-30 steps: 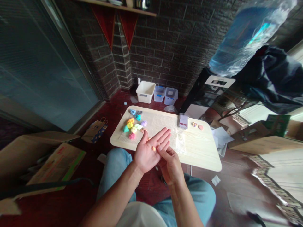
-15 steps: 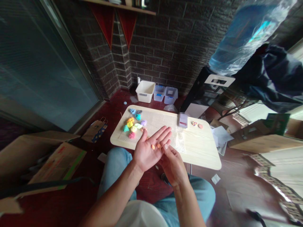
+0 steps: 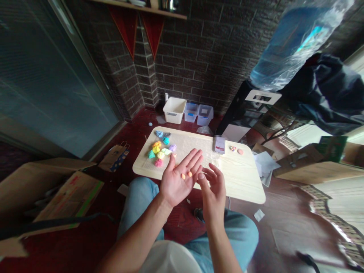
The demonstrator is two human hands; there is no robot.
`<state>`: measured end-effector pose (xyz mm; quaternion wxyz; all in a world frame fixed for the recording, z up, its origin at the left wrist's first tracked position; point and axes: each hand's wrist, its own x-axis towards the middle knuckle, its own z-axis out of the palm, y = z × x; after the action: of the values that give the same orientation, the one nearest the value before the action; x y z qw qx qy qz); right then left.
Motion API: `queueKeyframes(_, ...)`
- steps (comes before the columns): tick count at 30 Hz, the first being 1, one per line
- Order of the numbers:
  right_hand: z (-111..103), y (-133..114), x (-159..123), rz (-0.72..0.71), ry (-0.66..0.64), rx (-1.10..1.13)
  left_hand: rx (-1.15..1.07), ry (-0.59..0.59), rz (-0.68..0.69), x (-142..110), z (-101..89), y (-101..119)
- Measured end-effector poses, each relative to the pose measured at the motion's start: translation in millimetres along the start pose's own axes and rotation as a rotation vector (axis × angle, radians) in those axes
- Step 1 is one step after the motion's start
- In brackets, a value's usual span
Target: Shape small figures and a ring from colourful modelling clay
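My left hand [image 3: 179,179] is held palm up over the near edge of a low light wooden table [image 3: 241,182], fingers stretched out. Two small orange clay balls [image 3: 186,175] rest on its palm. My right hand [image 3: 213,193] hovers just to the right of it, fingers loosely spread, its thumb close to my left fingertips and holding nothing I can see. Several coloured clay lumps [image 3: 159,151] lie on a clear mat [image 3: 190,149] at the table's far left.
A small card or phone [image 3: 220,144] and two little clay pieces [image 3: 237,150] sit at the table's far right. White and clear plastic bins [image 3: 188,110] stand by the brick wall. Cardboard boxes [image 3: 54,189] lie left, papers [image 3: 265,163] right. My jeans-clad knees are below.
My right hand has drawn away from my left palm and opened its fingers. A second orange ball now lies on the palm beside the first.
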<state>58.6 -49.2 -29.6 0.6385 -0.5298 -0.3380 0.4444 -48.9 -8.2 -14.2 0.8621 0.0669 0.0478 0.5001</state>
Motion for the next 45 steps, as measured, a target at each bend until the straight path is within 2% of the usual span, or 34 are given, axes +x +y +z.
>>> queueKeyframes(2, -3.0, 0.2, -1.1, -0.228, 0.042, -0.214, 0.006, 0.005, 0.002, -0.6, 1.3, 0.0)
queueKeyframes(4, -6.1, -0.4, -0.8, -0.394, 0.006, -0.353, 0.013, 0.006, -0.009, -0.9, 2.0, 0.0)
queueKeyframes(6, -8.4, -1.7, 0.7, -0.514, -0.037, -0.443, 0.02, 0.005, -0.017, -1.0, 2.0, 0.1)
queueKeyframes(9, -9.7, -4.7, 4.2, -0.601, -0.102, -0.586, 0.029, 0.004, -0.026, -1.4, 1.5, 0.3)
queueKeyframes(16, -10.4, -15.8, 3.1, -0.611, -0.213, -0.724, 0.016, 0.056, -0.038, 2.8, -0.8, -1.5)
queueKeyframes(20, -8.4, -20.9, -6.9, -0.703, -0.299, -0.877, -0.013, 0.058, 0.056, 10.1, -6.5, -4.7)
queueKeyframes(23, -4.7, -20.8, -14.0, -0.756, -0.301, -0.99, -0.008, 0.043, 0.099, 14.9, -8.5, -6.3)
queueKeyframes(30, -1.7, -19.9, -28.0, -0.717, -0.382, -1.029, 0.101, 0.069, 0.142, 20.4, -3.3, -3.6)
queueKeyframes(36, -2.7, -19.9, -37.1, -0.689, -0.41, -1.045, 0.089, 0.076, 0.138, 22.2, -4.8, 0.0)
queueKeyframes(45, -2.0, -23.4, -37.4, -0.696, -0.398, -1.131, 0.114, 0.09, 0.15, 24.1, -4.2, 1.2)
